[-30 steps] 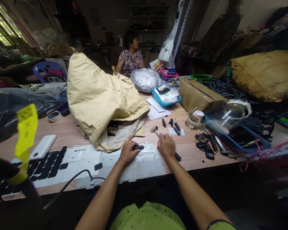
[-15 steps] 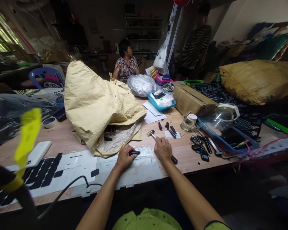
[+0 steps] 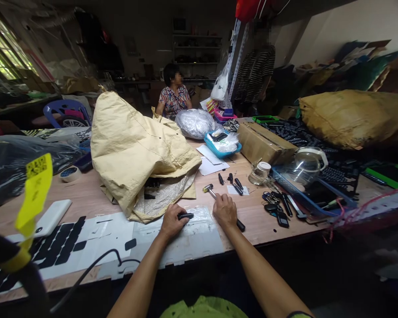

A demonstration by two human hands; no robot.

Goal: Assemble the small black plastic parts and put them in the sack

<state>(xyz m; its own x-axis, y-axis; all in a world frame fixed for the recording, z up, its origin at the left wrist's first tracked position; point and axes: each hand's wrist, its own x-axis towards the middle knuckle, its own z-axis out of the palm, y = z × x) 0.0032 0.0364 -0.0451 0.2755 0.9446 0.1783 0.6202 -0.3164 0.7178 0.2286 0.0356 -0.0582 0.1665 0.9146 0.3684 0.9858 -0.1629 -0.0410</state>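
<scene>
My left hand is closed on a small black cylindrical piece, which sticks out to the right over a clear plastic-covered mat. In my right hand is a small hammer, gripped round its handle; the head points away to the upper left and the black handle end shows by my wrist. Just behind my left hand lies the mouth of a large tan sack, with dark pieces inside. Several similar black pieces lie beyond the hammer, some on a white paper slip.
To the right are keys, a glass jar and a blue tray. A cardboard box and blue basket stand farther back. Black stickers on sheets and a cable lie left. Two people are across the table.
The view has tilted up slightly, so most things sit lower in the picture. The standing person has shifted left. Both my hands keep their holds in nearly the same places.
</scene>
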